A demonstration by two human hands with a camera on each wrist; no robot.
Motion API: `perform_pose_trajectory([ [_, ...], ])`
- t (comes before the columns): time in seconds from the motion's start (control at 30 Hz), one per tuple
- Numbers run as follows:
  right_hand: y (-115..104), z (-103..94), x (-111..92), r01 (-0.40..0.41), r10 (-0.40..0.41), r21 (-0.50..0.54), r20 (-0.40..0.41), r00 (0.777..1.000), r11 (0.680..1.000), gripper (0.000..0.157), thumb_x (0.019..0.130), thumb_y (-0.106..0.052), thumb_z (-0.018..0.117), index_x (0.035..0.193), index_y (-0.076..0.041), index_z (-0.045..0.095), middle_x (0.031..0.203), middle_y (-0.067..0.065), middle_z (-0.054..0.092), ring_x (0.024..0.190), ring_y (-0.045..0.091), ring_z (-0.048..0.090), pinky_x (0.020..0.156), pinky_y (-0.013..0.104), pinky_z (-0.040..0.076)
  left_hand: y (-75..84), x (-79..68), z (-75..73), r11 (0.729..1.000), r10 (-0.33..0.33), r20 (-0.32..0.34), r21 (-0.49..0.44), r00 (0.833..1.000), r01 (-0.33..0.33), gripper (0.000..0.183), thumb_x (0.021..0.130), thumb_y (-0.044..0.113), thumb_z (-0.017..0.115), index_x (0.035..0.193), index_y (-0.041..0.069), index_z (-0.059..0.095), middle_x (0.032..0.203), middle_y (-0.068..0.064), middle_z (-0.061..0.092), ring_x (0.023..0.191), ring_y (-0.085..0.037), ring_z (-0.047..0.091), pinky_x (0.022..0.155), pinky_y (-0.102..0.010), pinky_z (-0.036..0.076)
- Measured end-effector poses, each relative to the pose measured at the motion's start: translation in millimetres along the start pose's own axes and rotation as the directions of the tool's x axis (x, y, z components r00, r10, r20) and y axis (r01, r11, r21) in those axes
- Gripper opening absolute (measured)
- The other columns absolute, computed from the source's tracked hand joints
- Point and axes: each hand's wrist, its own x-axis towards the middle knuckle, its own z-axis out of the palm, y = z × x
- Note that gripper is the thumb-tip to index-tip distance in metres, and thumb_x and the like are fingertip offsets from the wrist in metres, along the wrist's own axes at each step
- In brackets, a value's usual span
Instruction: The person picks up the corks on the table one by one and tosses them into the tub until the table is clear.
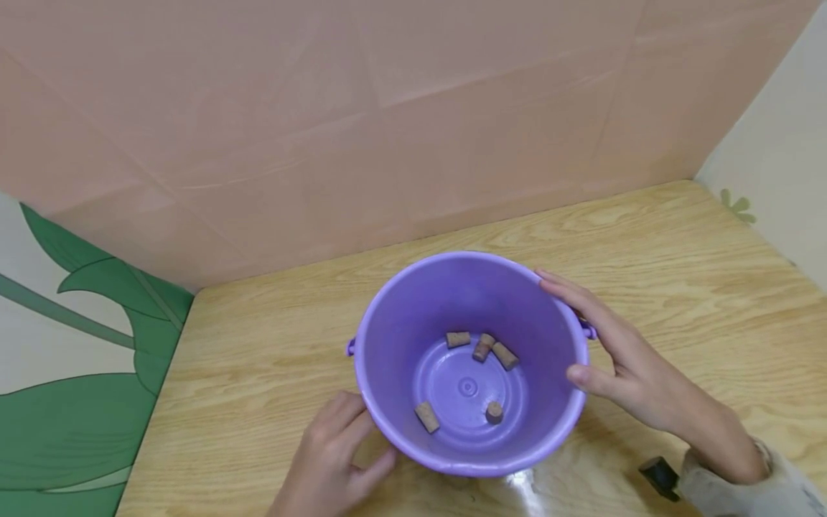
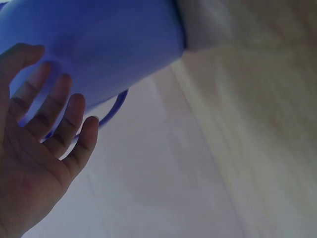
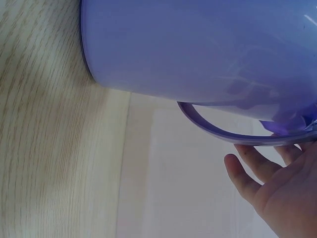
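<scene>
A purple bucket [image 1: 468, 467] stands on the wooden table, its mouth facing up toward me. Several corks [image 1: 426, 416] lie scattered on its floor. My right hand [image 1: 620, 352] grips the rim on the right side, thumb tip over the edge and fingers spread along the outside. In the right wrist view, three of those fingers are by the bucket's purple handle [image 3: 213, 130]. At the lower left of the bucket is my left hand [image 1: 336, 452], held against or close to the outer wall. Its fingers [image 2: 67, 116] are loosely bent and hold nothing; contact is unclear.
A pinkish sheet [image 1: 388, 129] covers the wall behind the wooden table [image 1: 258, 366]. Panels with green leaf shapes [image 1: 84, 431] at left and a pale panel [image 1: 782, 158] at right bound the table. A small dark object [image 1: 660, 477] sits beside my right sleeve.
</scene>
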Motion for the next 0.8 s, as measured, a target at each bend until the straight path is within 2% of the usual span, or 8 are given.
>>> perform_pose_trajectory([
  [0.13,0,0.0,0,-0.006,0.006,-0.003,0.002,1.0,1.0,0.075,0.078,-0.019,0.067,0.141,-0.002,0.029,0.149,0.013,0.028,0.126,0.011,0.042,0.09,0.014,0.04,0.1,-4.6,6.5,1.0,0.0,0.029,0.001,1.0,0.0,0.037,0.074,0.024,0.066,0.107,0.008,0.065,0.104,-0.004,0.065,0.091,-0.016,0.06,0.081,-0.029,0.049],
  [0.33,0,-0.1,0,-0.005,0.005,-0.009,0.003,1.0,1.0,0.076,0.078,-0.018,0.066,0.141,-0.002,0.029,0.149,0.012,0.028,0.126,0.011,0.042,0.088,0.015,0.041,0.6,-11.6,12.5,0.999,-0.028,0.093,0.021,0.995,0.027,0.039,0.072,0.028,0.07,0.106,0.01,0.065,0.105,-0.004,0.065,0.095,-0.017,0.061,0.083,-0.03,0.049],
  [0.53,-1,-0.3,0,-0.011,0.011,-0.03,0.0,1.0,0.999,0.076,0.077,-0.019,0.067,0.142,-0.003,0.029,0.149,0.012,0.028,0.126,0.01,0.042,0.088,0.016,0.042,3.4,-17.1,19.9,0.999,-0.031,0.146,0.035,0.989,0.026,0.046,0.062,0.027,0.077,0.104,0.011,0.066,0.111,-0.006,0.062,0.098,-0.019,0.06,0.084,-0.032,0.049],
  [0.67,-1,-0.4,0,-0.017,0.017,-0.034,0.002,1.0,0.999,0.076,0.078,-0.02,0.067,0.142,-0.004,0.029,0.149,0.011,0.027,0.128,0.01,0.039,0.09,0.015,0.04,7.2,-21.3,27.8,0.999,-0.009,0.181,0.037,0.983,0.003,0.04,0.062,0.029,0.078,0.098,0.016,0.068,0.105,-0.002,0.063,0.094,-0.015,0.06,0.083,-0.029,0.048],
  [0.8,-1,-0.2,0,-0.013,0.013,-0.023,0.004,1.0,1.0,0.076,0.078,-0.02,0.067,0.142,-0.003,0.029,0.149,0.012,0.027,0.13,0.01,0.038,0.091,0.013,0.038,12.3,-24.2,33.1,0.999,-0.032,0.263,0.024,0.964,0.026,0.028,0.065,0.034,0.076,0.092,0.026,0.069,0.095,0.008,0.066,0.086,-0.007,0.058,0.077,-0.025,0.047],
])
